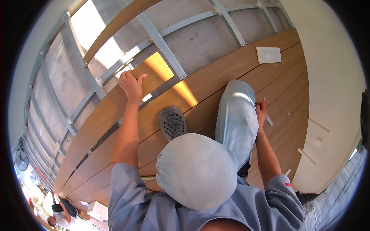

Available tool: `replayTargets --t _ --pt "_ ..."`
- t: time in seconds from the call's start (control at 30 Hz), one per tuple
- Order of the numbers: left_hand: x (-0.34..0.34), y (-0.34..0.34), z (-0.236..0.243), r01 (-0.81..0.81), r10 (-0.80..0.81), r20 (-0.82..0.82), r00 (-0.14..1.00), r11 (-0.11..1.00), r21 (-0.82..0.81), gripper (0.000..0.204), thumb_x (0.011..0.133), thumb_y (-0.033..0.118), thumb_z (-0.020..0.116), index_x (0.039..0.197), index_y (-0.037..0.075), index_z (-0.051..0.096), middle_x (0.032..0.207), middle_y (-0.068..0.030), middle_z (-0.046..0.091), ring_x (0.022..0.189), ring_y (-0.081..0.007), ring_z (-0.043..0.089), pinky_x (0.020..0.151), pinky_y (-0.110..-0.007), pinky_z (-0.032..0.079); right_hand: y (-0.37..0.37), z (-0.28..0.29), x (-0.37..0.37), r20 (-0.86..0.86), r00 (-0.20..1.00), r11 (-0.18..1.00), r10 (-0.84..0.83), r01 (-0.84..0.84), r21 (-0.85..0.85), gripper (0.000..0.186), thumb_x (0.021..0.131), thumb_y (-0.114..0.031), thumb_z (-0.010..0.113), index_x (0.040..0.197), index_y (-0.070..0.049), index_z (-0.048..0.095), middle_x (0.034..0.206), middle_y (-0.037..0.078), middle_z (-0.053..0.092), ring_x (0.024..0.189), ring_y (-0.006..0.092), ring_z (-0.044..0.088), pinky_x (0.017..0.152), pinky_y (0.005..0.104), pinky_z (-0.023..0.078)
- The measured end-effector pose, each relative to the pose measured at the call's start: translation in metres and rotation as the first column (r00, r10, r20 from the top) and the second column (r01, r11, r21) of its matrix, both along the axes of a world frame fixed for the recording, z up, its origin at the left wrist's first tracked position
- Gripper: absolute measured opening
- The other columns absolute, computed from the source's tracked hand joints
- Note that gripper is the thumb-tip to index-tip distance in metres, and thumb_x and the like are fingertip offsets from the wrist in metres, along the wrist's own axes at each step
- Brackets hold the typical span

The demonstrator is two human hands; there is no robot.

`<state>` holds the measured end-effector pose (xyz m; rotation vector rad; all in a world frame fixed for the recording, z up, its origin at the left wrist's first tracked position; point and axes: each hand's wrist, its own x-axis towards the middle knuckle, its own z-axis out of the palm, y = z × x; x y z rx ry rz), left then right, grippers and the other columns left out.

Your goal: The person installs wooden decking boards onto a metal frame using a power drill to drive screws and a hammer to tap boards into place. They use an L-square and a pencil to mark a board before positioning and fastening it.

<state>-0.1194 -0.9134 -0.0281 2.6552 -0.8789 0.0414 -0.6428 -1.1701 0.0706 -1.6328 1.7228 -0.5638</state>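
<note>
Across the head view, a person crouched on a run of wood-coloured deck boards [239,73] laid over a grey metal frame [162,42], one grey perforated clog [172,122] planted flat on the boards, probably for balance. The left hand [131,85] lay palm down, fingers spread, on the outermost loose board [115,104] at its far edge, apparently pressing it to keep it aligned over the frame; that grip was apart, flat rather than wrapped. The right hand [262,111], partly hidden behind the bent knee [237,111], had its grip closed on a red pencil [263,102], tip up near the boards. A white rectangular block [268,54] lay well apart, on the boards by the pale wall [331,77]. Another person [61,211] worked far below.
</note>
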Motion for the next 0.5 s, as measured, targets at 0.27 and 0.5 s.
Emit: replayTargets --t 0.27,0.5 --pt "-0.033 -0.1 -0.016 0.047 -0.05 -0.045 0.998 0.997 -0.062 0.063 0.074 0.034 0.088 0.123 0.004 0.059 0.122 -0.0131 0.051 0.118 -0.0355 0.047 0.108 -0.049 0.035 -0.006 0.007 -0.012 0.041 0.999 0.997 -0.005 0.002 0.076 0.02 0.096 -0.008 0.051 0.1 0.0 0.068 0.081 0.003 0.064 0.073 0.0121 0.055 0.069 0.0271 0.046" --pt "-0.018 -0.115 -0.01 0.094 -0.122 -0.085 0.989 0.957 -0.276 0.063 0.077 0.04 0.086 0.121 0.001 0.062 0.127 -0.0178 0.051 0.125 -0.0386 0.044 0.109 -0.048 0.036 -0.005 0.014 0.007 0.249 0.967 0.982 0.056 -0.098 0.159 0.018 0.097 -0.005 0.05 0.098 0.002 0.066 0.084 0.006 0.066 0.076 0.0137 0.058 0.072 0.0294 0.049"
